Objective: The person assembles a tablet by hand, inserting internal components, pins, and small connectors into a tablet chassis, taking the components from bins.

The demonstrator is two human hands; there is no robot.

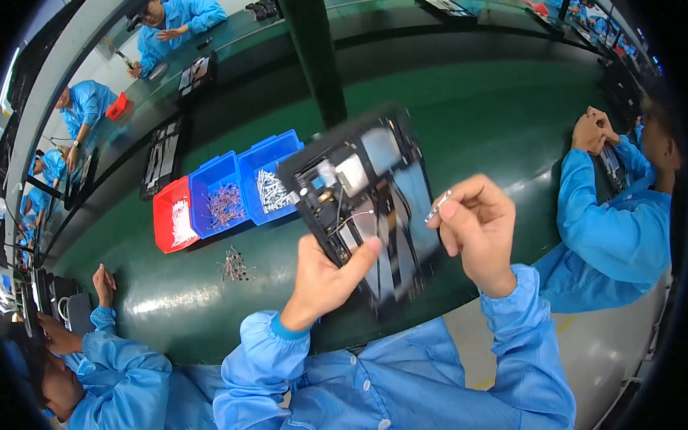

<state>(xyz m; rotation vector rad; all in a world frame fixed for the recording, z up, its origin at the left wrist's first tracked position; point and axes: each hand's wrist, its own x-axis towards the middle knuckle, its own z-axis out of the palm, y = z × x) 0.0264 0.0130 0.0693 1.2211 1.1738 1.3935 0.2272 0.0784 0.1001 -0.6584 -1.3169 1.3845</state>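
Sleeves of a blue work coat fill the bottom of the frame, and both forearms rise from them toward the centre. The left hand grips a dark flat panel by its lower edge, thumb pressed across the face and fingers hidden behind, tilting the open side with its wiring and small white parts up toward the eyes, apparently so the inside can be seen and reached. The right hand, at centre right, pinches a small silvery metal piece between thumb and forefinger, the other fingers curled in; the piece sits just at the panel's right edge.

Beyond the panel, left of centre, two blue bins and a red bin stand side by side within easy reach, holding small screws or pins, with a loose heap of small parts lying just in front.

All rests on a long dark green conveyor belt that curves across the frame. Co-workers in the same blue coats sit along it: one at lower left, one at the right edge, more at upper left, with further dark panels laid on the belt there.
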